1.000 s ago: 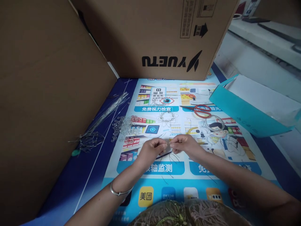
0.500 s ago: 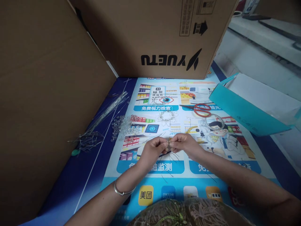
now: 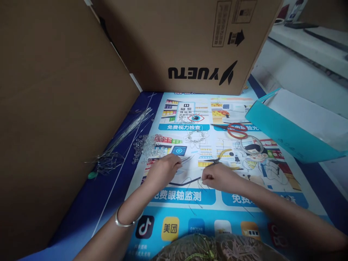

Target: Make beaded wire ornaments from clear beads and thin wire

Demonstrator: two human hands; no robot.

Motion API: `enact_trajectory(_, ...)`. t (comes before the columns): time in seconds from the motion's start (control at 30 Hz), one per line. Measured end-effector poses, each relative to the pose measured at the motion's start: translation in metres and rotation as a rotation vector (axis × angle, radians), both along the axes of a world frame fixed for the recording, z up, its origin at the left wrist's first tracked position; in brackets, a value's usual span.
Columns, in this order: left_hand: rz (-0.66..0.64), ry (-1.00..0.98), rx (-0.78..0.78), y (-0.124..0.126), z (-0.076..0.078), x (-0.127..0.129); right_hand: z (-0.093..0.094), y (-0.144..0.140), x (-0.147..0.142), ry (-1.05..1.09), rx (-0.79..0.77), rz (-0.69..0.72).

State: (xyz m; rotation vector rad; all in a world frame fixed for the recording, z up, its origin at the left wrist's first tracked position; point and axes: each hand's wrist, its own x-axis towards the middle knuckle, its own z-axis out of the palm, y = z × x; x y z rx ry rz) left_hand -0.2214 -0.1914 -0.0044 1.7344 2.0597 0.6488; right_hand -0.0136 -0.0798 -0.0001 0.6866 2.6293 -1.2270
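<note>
My left hand [image 3: 163, 169] is closed low over the printed mat, its fingertips pinched beside a few thin silvery wire pieces [image 3: 187, 159]. Whether it grips one of them I cannot make out. To its right, my right hand [image 3: 219, 177] is curled with thumb and fingers together; anything inside is hidden. Thin dark wire ends [image 3: 200, 186] show just below its fingertips. Yellow-handled pliers [image 3: 223, 155] lie just beyond this hand. Farther off, a ring of clear beads on wire [image 3: 196, 136] lies flat. Left of it spreads a pile of clear beads [image 3: 148, 146].
Red-handled scissors [image 3: 237, 131] and a coil of wire [image 3: 251, 145] lie at the right. A teal box [image 3: 295, 136] stands beyond them. Bundled wires [image 3: 127, 128] and a wire frame [image 3: 107, 163] lie at the left. Cardboard walls [image 3: 190, 40] close off the back and left.
My hands were together at the middle, fingertips meeting. Now they are apart, the left moved left and the right slightly right and down, uncovering the pliers. The view has shifted slightly.
</note>
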Motion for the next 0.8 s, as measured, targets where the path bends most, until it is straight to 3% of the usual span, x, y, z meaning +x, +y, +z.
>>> enact_trajectory(0.13, -0.018, 0.256, -0.026, 0.0, -0.008, 0.008, 0.002, -0.005, -0.002, -0.044, 0.25, 0.027)
enact_trajectory(0.27, -0.026, 0.41, -0.021, 0.001, -0.015, 0.012, 0.001, -0.004, -0.004, -0.051, 0.28, 0.035)
enact_trajectory(0.67, -0.098, 0.501, -0.022, 0.005, -0.022, 0.012, -0.005, -0.002, -0.003, -0.02, 0.314, 0.065)
enact_trajectory(0.8, -0.122, 0.473, -0.001, 0.003, -0.017, 0.012, -0.008, -0.004, -0.003, 0.103, 0.434, 0.048)
